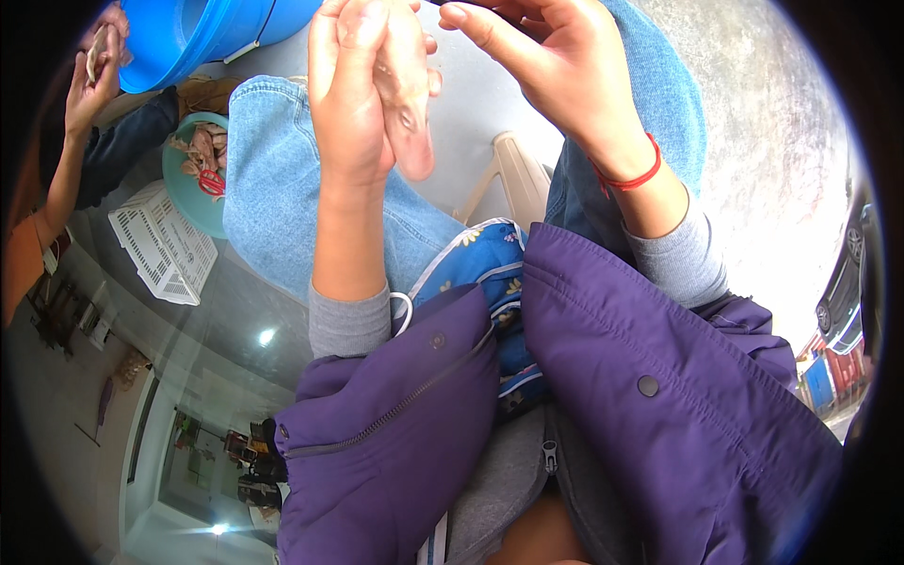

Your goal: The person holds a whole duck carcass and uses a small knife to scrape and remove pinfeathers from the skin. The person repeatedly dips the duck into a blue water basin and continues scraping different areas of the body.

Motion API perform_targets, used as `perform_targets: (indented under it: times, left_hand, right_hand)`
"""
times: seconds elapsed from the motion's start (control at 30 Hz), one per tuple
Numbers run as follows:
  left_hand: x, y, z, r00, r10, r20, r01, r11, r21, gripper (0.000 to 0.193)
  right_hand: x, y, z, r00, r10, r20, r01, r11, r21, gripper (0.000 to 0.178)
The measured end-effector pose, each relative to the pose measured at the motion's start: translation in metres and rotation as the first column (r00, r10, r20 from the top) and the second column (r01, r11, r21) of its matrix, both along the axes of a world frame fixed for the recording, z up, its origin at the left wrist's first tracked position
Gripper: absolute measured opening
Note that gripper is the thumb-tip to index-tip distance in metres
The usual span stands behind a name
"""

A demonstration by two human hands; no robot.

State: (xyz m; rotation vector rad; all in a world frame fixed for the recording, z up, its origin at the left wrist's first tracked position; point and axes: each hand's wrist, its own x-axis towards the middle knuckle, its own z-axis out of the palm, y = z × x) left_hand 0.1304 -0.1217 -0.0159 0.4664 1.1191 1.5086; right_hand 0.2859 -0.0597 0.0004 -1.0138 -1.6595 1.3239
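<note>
My left hand [350, 85] is closed round a pale, pinkish raw meat piece [407, 118], long and narrow with a rounded lower end. Its upper part runs up among the fingers near the top edge of the picture. To the right of it, my right hand [556, 61] has its thumb stretched toward the piece and its other fingers curled. Something dark [504, 11] shows between that thumb and the fingers; the top edge cuts it off, and its kind cannot be made out. A red cord circles my right wrist.
A blue tub [193, 42] stands at the upper left. Below it, a green basin [179, 188] holds several raw meat pieces and red-handled scissors [211, 184], beside a white plastic basket [165, 243]. Another person's hand [97, 71] holds a pale piece. A beige stool [513, 179] stands between my knees.
</note>
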Motion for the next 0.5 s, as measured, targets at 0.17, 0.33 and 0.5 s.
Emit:
perform_targets:
  times: [0.17, 0.33, 0.5]
  left_hand:
    - [-0.004, 0.003, 0.010, 0.991, -0.014, 0.136, 0.036, 0.987, -0.158, 0.042]
    - [-0.008, 0.001, 0.005, 0.976, -0.072, 0.205, 0.110, 0.977, -0.181, 0.044]
    - [-0.018, -0.002, -0.001, 0.905, -0.247, 0.346, 0.271, 0.962, -0.020, 0.047]
  right_hand:
    - [0.003, 0.001, 0.002, 0.997, 0.041, 0.063, -0.042, 0.999, 0.025, 0.015]
    - [0.001, 0.001, 0.001, 0.998, 0.053, 0.045, -0.054, 0.998, 0.013, 0.015]
    - [0.001, 0.002, 0.008, 0.994, 0.066, 0.084, -0.068, 0.997, 0.020, 0.015]
